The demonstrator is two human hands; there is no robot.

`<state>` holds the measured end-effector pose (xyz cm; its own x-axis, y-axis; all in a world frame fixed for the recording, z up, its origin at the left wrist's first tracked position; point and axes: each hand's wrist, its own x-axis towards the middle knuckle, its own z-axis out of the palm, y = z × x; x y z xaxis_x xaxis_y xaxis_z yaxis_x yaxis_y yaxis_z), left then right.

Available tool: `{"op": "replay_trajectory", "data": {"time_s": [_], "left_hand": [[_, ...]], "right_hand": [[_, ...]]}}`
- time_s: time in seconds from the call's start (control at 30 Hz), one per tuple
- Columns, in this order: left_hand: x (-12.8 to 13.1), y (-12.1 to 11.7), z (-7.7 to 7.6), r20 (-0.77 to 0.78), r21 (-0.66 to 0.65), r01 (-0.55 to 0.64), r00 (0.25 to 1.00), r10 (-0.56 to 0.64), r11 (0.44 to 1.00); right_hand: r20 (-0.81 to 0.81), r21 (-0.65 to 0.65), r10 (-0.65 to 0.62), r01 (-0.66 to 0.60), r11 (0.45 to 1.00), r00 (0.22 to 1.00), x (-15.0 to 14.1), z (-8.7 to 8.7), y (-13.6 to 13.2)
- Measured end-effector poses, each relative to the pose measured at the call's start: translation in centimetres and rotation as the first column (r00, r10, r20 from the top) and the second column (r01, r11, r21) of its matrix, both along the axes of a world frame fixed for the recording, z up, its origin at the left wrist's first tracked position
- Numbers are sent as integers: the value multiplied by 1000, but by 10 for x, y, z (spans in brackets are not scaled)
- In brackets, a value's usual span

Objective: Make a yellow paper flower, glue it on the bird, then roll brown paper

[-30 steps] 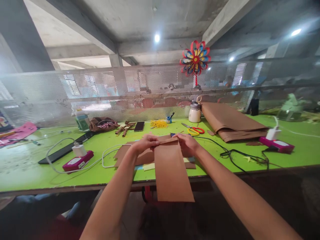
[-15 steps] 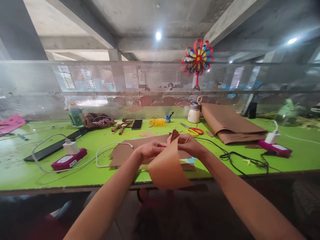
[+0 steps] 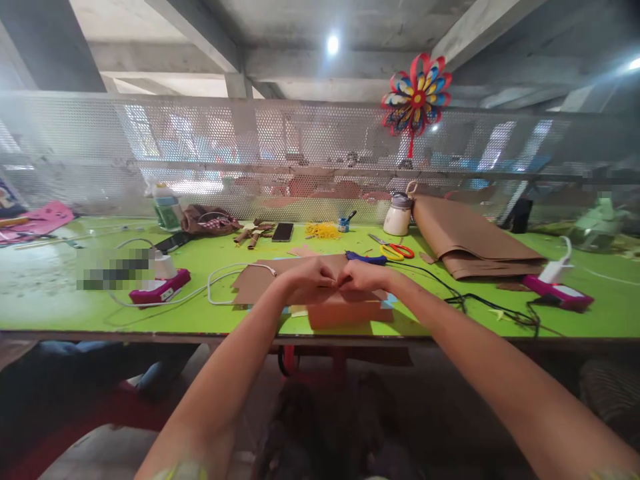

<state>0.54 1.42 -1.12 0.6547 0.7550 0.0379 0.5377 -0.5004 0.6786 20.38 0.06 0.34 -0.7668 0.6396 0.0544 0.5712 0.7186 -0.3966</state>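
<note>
My left hand (image 3: 307, 277) and my right hand (image 3: 361, 275) meet knuckle to knuckle at the near middle of the green table (image 3: 60, 313). Both are closed, pressing down on a folded brown paper piece (image 3: 340, 312) that lies doubled over near the table's front edge. More flat brown paper (image 3: 255, 283) lies under and to the left of my hands. A blue-handled tool (image 3: 365, 257) rests just behind my right hand.
Behind lie red-and-yellow scissors (image 3: 395, 251), a white jar (image 3: 399, 218), a stack of brown paper sheets (image 3: 470, 240), a phone (image 3: 283, 231) and yellow scraps (image 3: 323, 231). Pink boxes with white chargers sit left (image 3: 159, 288) and right (image 3: 557, 290); black cables (image 3: 480, 303) trail right. A mesh screen backs the table.
The long brown strip that hung over the table edge has been folded up and over; my hands have come together and now press it flat on the table.
</note>
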Motion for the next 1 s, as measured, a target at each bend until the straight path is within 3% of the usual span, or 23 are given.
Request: {"op": "replay_trajectory", "data": {"time_s": [0.2, 0.3, 0.5, 0.77, 1.0], "left_hand": [[2, 0, -6, -102, 76, 49, 994, -41, 996], [4, -8, -7, -170, 192, 36, 985, -3, 981], [3, -21, -8, -234, 404, 67, 972, 32, 912], [2, -23, -10, -284, 467, 104, 958, 37, 878], [-3, -24, -13, -282, 481, 92, 958, 54, 872]], "right_hand": [[-50, 132, -25, 31, 991, 998, 1, -24, 3], [-72, 210, -22, 37, 977, 997, 1, -29, 0], [-83, 244, -61, 79, 966, 995, 5, -34, -3], [-70, 355, -87, 106, 929, 994, 15, -39, -13], [-79, 536, -109, 134, 834, 991, 13, -47, -27]]}}
